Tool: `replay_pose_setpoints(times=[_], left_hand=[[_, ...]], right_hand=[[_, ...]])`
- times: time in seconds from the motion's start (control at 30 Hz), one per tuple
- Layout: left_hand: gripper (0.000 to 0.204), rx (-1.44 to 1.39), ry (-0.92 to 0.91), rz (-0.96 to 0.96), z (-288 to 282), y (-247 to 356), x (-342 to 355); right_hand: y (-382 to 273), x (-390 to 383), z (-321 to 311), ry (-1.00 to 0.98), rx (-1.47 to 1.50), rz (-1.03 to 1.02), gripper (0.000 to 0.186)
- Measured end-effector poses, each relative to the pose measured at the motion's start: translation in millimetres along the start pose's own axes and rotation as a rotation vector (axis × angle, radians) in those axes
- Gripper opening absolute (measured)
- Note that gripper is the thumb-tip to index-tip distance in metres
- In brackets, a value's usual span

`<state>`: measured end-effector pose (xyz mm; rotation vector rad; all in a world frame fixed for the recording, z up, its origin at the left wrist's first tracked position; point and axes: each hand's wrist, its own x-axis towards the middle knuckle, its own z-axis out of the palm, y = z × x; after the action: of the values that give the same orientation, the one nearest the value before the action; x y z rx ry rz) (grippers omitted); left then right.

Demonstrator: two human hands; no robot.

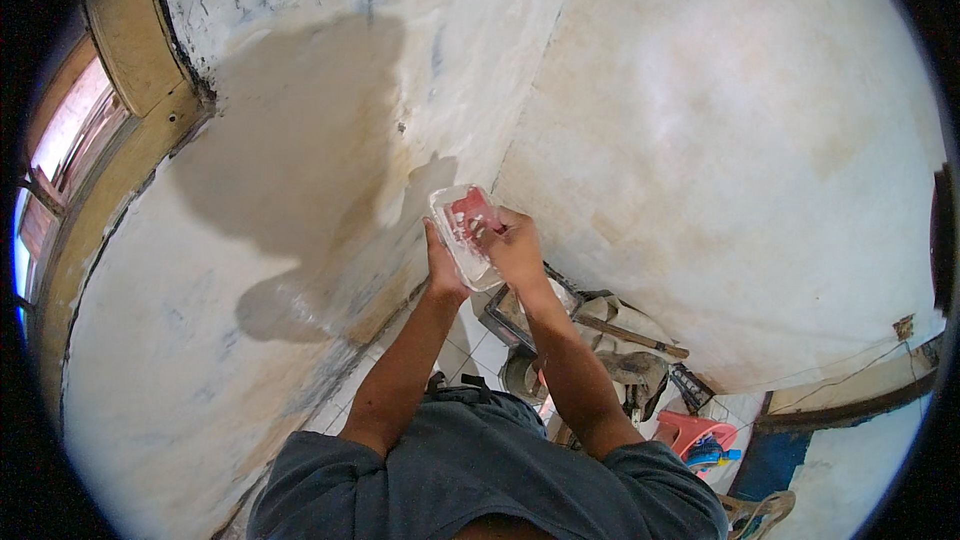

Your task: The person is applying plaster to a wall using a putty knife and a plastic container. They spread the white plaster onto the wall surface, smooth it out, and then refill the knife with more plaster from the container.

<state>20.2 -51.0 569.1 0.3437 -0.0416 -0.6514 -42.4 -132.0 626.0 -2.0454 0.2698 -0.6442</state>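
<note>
In front of me, near the corner of two walls, my left hand [443,264] grips a shallow, clear rectangular plastic container [479,275] from its left side and underneath. White paste is smeared inside it. My right hand [516,252] is closed around a red flat spreader [470,206], which lies over the container's opening with white paste on its face. The right fingers hide part of the spreader.
A patchy plastered wall [220,360] rises on the left, with a wood-framed window [75,135]. Another wall [720,170] stands right. Below are a dark-rimmed box [497,318], a bucket [517,372], a wooden-handled tool [635,337] and a pink stool [680,430] bearing a blue item.
</note>
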Motion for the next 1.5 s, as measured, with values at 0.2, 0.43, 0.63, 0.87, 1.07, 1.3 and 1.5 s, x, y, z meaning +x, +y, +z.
replay_pose_setpoints(times=[0.2,0.43,0.63,0.87,1.07,1.3,1.5], left_hand=[[0.070,-0.080,-0.095,-0.077,-4.5,7.1,-10.3],[0.074,-0.111,-0.090,0.005,-23.3,20.8,-15.7],[0.076,-0.049,-0.002,-0.004,-6.7,25.4,-22.9],[0.080,-0.049,-0.053,0.028,-25.0,34.2,-26.8],[0.081,-0.017,-0.102,0.065,-9.7,39.6,-30.6],[0.075,0.044,-0.080,0.023,-27.8,39.2,-12.7],[0.069,0.085,0.092,0.008,-24.5,27.6,25.3]], right_hand=[[8.3,7.8,-17.2,0.056,0.700,0.268,0.015],[-10.5,5.2,-19.6,0.147,0.598,0.177,0.011],[33.2,-2.3,-16.2,0.081,0.387,0.309,0.010],[27.9,-11.1,-21.5,0.045,0.953,0.471,0.016],[17.9,-6.7,-26.3,-0.018,1.072,0.594,0.019],[44.8,34.7,-37.3,-0.098,1.258,0.545,0.022],[114.4,142.9,-47.6,0.053,1.282,0.525,0.017]])
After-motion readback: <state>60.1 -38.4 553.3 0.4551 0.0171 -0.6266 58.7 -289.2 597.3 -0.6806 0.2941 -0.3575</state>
